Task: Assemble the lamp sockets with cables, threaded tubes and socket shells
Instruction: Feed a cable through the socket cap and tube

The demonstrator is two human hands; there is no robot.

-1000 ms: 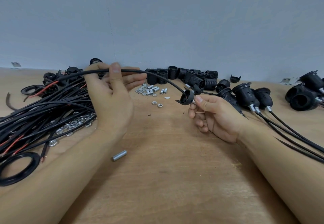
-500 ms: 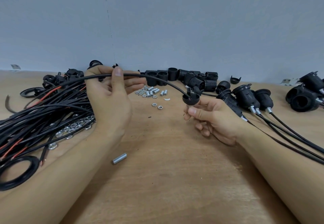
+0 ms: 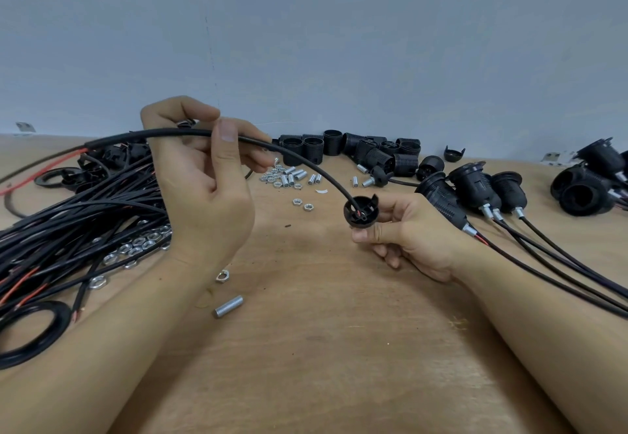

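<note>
Left hand [image 3: 204, 182] raised, thumb pinching; right hand [image 3: 404, 233] lower, fingers curled, apparently gripping; forearms converge.

Left hand [image 3: 200, 188] pinches a black cable [image 3: 299, 161] mid-frame, thumb on top; the cable arcs right and down into a black socket cap [image 3: 360, 212] held by the right hand [image 3: 411, 236]. Loose cable bundle [image 3: 85, 216] at left, one threaded tube [image 3: 228, 311] lower centre, assembled sockets [image 3: 472, 192] at right on the wooden table [image 3: 339, 348].

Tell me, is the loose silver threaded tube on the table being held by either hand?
No, the threaded tube lies alone on the table near the left forearm.
</note>
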